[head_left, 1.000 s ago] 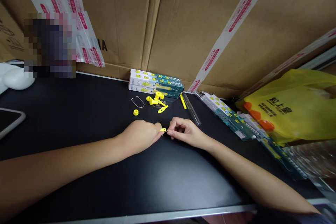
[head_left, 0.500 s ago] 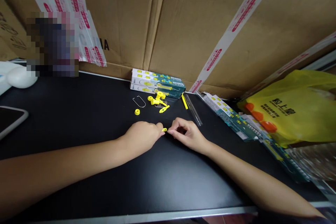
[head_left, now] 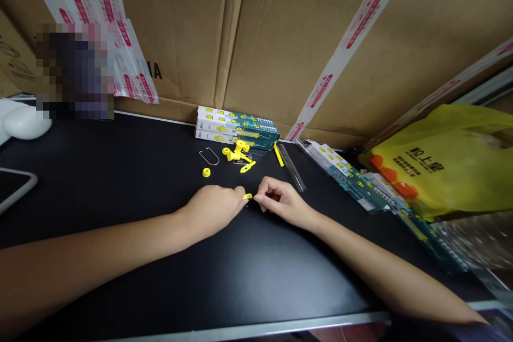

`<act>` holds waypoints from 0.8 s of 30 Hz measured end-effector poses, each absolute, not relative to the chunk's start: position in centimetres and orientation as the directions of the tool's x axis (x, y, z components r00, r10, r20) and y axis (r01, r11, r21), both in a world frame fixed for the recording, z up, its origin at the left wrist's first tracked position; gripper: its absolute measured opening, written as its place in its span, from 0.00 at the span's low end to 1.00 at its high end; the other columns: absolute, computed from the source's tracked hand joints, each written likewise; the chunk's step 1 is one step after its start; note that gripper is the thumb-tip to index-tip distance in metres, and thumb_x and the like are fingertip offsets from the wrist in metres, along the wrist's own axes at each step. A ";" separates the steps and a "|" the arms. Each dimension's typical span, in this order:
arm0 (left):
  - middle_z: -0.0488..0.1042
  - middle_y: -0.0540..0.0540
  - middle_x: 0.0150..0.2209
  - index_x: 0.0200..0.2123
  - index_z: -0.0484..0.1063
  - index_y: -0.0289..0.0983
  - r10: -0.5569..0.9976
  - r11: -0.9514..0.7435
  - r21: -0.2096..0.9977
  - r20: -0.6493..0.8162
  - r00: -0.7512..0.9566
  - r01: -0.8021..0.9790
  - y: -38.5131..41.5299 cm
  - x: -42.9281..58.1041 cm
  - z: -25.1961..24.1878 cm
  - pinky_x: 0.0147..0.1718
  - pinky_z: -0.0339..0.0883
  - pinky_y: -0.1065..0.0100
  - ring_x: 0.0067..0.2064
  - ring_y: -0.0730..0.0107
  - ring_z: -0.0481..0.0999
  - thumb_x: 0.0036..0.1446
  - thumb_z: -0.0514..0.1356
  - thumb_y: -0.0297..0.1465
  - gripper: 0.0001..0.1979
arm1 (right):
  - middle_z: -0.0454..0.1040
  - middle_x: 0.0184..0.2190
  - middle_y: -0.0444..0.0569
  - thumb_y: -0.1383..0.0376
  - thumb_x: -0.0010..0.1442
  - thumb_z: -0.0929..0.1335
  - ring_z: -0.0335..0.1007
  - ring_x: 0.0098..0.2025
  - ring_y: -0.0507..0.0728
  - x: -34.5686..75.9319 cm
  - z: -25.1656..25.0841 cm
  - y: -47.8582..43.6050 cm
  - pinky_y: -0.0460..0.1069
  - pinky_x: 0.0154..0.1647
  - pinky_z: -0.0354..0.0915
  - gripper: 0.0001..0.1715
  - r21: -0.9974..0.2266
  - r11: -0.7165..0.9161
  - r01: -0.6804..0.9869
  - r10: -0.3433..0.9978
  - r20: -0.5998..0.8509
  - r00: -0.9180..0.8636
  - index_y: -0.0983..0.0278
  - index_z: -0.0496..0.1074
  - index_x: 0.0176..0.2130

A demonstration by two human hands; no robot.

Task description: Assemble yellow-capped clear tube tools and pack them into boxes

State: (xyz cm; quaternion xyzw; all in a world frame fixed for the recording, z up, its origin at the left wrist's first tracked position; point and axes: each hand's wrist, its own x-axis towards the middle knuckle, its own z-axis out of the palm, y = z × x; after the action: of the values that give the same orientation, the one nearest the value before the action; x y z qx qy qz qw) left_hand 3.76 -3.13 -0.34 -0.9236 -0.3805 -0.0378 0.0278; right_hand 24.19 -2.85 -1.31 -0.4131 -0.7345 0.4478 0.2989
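While I am following the work from afar through the head camera, the left hand [head_left: 214,208] is showing me its back, its thumb and curled fingers pinching a small yellow piece [head_left: 247,196] whose end is poking out toward the right hand [head_left: 282,202]. That one is pressing thumb and forefinger together on what is looking like a thin wire [head_left: 253,197] (too fine for me to trace fully), low over the black table [head_left: 256,278]. I am not managing to tell whether the wire is passing through the piece.

Just beyond the hands, a flat yellow part [head_left: 247,167] is lying beside a pile of yellow fittings [head_left: 233,155]. Left of these, a metal loop [head_left: 217,162] and a yellow cap [head_left: 206,172] are sitting apart; rightward, a yellow rod [head_left: 278,154] is lying beside a clear strip [head_left: 292,169]. Stacked boxes [head_left: 236,129] are resting behind the pile.
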 end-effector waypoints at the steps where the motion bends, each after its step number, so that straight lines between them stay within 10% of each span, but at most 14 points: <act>1: 0.75 0.43 0.25 0.34 0.67 0.33 0.702 -0.708 -0.021 0.086 0.706 0.706 -3.1 3.8 -0.3 0.23 0.67 0.67 0.27 0.57 0.79 0.65 0.47 0.32 0.13 | 0.67 0.21 0.42 0.54 0.57 0.69 0.61 0.23 0.49 24.2 -1.3 -2.9 0.44 0.25 0.58 0.17 -0.897 0.270 0.351 0.867 0.069 -0.493 0.64 0.64 0.29; 24: 0.75 0.42 0.24 0.34 0.67 0.33 0.709 -0.703 -0.040 0.036 0.704 0.710 -3.1 3.8 0.1 0.22 0.65 0.70 0.26 0.60 0.78 0.66 0.43 0.33 0.16 | 0.63 0.21 0.40 0.58 0.61 0.65 0.55 0.22 0.47 24.2 -1.1 -3.0 0.43 0.23 0.54 0.15 -0.765 0.457 0.454 0.816 0.157 -0.557 0.63 0.63 0.27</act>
State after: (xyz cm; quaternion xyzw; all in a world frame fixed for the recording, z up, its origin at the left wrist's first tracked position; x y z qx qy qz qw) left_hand 3.79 -3.13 0.14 -0.9227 -0.3846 -0.0087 0.0253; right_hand 24.23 -3.00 -1.09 -0.3910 -0.8122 0.3444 0.2625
